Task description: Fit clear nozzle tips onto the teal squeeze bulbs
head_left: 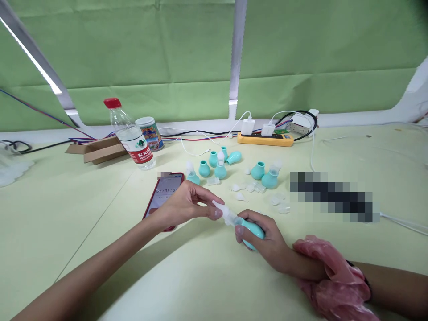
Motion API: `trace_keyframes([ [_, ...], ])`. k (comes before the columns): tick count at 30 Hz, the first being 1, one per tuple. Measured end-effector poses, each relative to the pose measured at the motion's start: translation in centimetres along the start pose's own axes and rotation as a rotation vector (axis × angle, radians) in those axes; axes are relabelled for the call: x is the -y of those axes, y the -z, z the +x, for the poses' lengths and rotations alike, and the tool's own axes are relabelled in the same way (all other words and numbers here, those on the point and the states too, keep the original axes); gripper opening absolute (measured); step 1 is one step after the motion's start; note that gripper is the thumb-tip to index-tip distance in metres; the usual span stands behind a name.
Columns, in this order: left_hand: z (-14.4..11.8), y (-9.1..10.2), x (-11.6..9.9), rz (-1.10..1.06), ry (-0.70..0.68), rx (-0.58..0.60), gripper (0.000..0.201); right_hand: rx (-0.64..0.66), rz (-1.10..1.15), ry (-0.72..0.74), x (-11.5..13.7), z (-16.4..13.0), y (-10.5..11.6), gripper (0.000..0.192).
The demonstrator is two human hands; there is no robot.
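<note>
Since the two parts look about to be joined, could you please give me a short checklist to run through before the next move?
1. Teal rubber bulb held firmly in the right hand: ok.
2. Clear plastic tip pinched by the left hand: ok.
3. Tip seated fully in the bulb's mouth: cannot tell, fingers cover the joint.
4. Spare teal bulbs and loose clear tips lying apart from both hands: ok.
5. Red-cased phone away from the work: not ok, it lies right under the left hand.
6. Pink plastic glove worn on the hand: not ok, it is bunched at the right wrist.
</note>
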State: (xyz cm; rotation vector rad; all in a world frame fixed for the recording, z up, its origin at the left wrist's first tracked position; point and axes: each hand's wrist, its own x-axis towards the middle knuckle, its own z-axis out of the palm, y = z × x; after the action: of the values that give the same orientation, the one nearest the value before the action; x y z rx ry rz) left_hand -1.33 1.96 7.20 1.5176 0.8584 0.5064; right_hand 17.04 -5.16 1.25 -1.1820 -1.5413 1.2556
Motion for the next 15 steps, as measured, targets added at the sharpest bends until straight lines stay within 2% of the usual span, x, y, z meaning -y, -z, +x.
trace_keyframes([
  [8, -0.37, -0.41, -0.27, 0.245, -0.084, -0.133, 0.022, -0.027, -0.122, 0.010, -0.15, 0.50, 0.37, 0.022],
  [12, -0.26, -0.22, -0.34, 0.131, -0.075, -0.080, 0.021, -0.018, -0.091, 0.046, 0.25, 0.61, 0.56, 0.022],
  [15, -0.14, 0.09, -0.33, 0.079, -0.062, -0.041, 0.020, 0.057, 0.069, -0.043, 0.55, 0.70, 0.76, 0.024],
])
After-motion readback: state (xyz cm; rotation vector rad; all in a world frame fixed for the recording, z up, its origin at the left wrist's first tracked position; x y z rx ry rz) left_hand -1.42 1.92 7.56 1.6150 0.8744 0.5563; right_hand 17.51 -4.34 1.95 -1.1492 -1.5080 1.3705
